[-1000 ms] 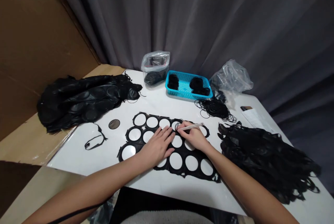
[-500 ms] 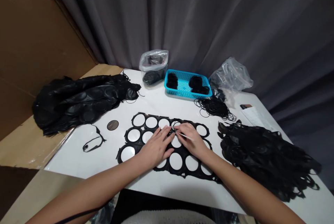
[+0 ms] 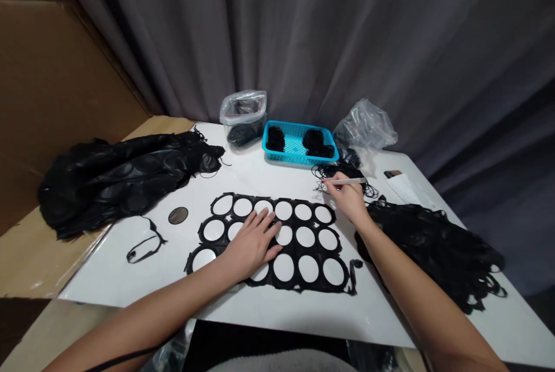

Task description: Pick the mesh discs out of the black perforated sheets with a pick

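Flat on the table lies a black rubbery sheet (image 3: 295,250) with rows of large round holes, white showing through them. My left hand (image 3: 251,245) rests on the sheet, fingers stretched out and holding nothing. A thin pale stick-like tool (image 3: 353,181) is pinched in my right hand (image 3: 349,195), whose fingers are partly hidden. That hand is past the sheet's far right corner, at a tangled heap of thin black rings (image 3: 333,171). Whether a ring hangs from the tool's tip is too small to tell.
Behind stand a blue basket (image 3: 269,158) with black bundles and a bag-lined clear tub (image 3: 243,120). Black sheets are heaped at left (image 3: 125,178) and black scraps at right (image 3: 433,256). A dark disc (image 3: 177,216) and a loose black strip (image 3: 150,253) lie left of the sheet.
My right hand has lifted off the sheet and moved right and away to the ring heap, still gripping the tool. My left hand stays on the sheet. The view has shifted slightly.
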Demonstrator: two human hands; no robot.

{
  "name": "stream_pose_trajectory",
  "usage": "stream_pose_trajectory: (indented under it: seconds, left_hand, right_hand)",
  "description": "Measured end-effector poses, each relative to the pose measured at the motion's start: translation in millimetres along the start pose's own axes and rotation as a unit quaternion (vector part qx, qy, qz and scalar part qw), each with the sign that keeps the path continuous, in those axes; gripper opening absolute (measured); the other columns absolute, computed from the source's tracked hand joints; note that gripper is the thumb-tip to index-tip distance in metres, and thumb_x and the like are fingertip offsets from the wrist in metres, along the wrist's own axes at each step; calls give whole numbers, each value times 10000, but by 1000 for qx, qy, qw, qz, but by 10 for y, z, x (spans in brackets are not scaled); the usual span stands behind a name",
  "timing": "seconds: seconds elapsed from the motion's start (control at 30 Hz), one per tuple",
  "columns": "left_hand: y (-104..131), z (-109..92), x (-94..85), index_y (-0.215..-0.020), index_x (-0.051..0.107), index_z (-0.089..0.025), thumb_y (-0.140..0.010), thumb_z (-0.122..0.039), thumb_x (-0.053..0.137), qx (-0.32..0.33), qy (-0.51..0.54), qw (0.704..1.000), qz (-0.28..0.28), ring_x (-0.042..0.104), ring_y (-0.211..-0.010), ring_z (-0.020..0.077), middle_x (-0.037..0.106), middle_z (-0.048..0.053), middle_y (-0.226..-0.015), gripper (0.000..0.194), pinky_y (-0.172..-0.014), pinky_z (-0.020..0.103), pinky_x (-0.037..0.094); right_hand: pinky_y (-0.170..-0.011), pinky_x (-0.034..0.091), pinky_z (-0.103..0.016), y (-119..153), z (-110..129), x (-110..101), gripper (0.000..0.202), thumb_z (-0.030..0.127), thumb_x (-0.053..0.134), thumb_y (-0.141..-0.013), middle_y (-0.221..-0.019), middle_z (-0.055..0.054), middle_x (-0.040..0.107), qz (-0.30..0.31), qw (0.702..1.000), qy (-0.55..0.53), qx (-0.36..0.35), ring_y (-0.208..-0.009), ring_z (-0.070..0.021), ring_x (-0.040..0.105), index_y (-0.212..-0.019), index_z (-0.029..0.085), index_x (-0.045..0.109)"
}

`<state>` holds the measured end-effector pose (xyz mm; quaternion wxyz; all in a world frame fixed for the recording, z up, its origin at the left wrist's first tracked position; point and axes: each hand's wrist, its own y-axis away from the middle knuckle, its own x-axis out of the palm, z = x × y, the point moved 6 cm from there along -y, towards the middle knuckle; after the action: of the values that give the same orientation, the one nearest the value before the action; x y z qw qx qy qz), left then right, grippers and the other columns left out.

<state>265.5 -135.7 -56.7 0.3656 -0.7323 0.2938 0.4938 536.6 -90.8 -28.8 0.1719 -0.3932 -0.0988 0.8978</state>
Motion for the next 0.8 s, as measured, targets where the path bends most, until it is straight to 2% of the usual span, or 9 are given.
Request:
stream_pose_trajectory:
  seconds: [0.1, 0.2, 0.27, 0.37, 0.47, 0.53, 0.63, 0.73, 0.8]
  left_hand:
    - [-193, -58, 12, -1327, 532, -167, -965, -372, 585, 13, 11, 1000, -14, 426, -1408, 324, 541, 167, -1403, 420, -1170, 534, 335]
    - [-334, -123, 144, -1382, 495, -167, -967, -383, 579, 38, 15, 999, -3, 408, -1426, 316, 471, 180, -1489, 475, -1169, 512, 344]
    - [-357, -134, 237, -1380, 507, -166, -963, -381, 588, 41, 16, 999, 8, 395, -1436, 316, 454, 180, -1510, 476, -1176, 504, 333]
    - [-330, -130, 280, -1387, 508, -168, -960, -366, 599, 39, 23, 999, 20, 375, -1447, 327, 442, 175, -1524, 479, -1182, 516, 315]
    - [-348, -124, 175, -1415, 474, -184, -954, -370, 613, 25, 67, 997, 22, 355, -1456, 335, 423, 169, -1535, 516, -1178, 528, 324]
    - [-428, -97, 44, -1484, 376, -200, -950, -357, 621, -7, 137, 990, 8, 363, -1455, 309, 378, 165, -1563, 609, -1168, 490, 361]
    - [-619, -39, -135, -1530, 264, -230, -950, -287, 611, -51, 284, 957, -18, 435, -1411, 256, 437, 142, -1523, 678, -1148, 435, 395]
    - [-808, 1, -187, -1481, 329, -237, -943, -213, 579, -57, 445, 894, -2, 625, -1189, 220, 668, 75, -1170, 593, -1067, 421, 456]
    - [-892, 43, -159, -1445, 378, -227, -919, -214, 598, -73, 540, 839, 24, 689, -998, 195, 672, 27, -968, 570, -962, 385, 510]
  right_hand:
    - [-712, 443, -312, 265, 67, 173, 157, 331, 555, -876, -894, -38, 750, 89, 994, -56, 16, -780, -212, 634, -779, 233, 630]
    - [-693, 456, -297, 511, 167, 369, 146, 330, 570, -868, -877, -26, 743, 155, 982, -101, 26, -763, -198, 639, -825, 225, 661]
    - [-689, 457, -296, 580, 201, 404, 154, 335, 566, -873, -864, -24, 732, 162, 980, -112, 26, -755, -193, 633, -854, 224, 671]
    - [-688, 452, -303, 542, 174, 312, 173, 359, 564, -882, -851, -31, 717, 123, 985, -117, 39, -754, -197, 617, -873, 225, 672]
    - [-692, 461, -307, 459, 124, 209, 181, 391, 612, -851, -874, -47, 721, 91, 975, -183, 89, -761, -196, 610, -829, 216, 652]
    - [-666, 470, -300, 442, 151, 220, 208, 412, 675, -800, -882, -54, 731, 115, 952, -255, 127, -736, -186, 603, -765, 215, 618]
    - [-606, 473, -290, 482, 293, 277, 294, 432, 762, -728, -902, -53, 738, 169, 905, -353, 166, -656, -154, 569, -696, 219, 562]
    - [-552, 464, -282, 548, 420, 292, 365, 440, 814, -690, -901, -50, 728, 198, 859, -430, 195, -639, -149, 577, -666, 222, 523]
    - [-538, 459, -270, 596, 444, 279, 384, 433, 832, -681, -891, -55, 717, 203, 831, -470, 218, -714, -177, 630, -672, 222, 511]
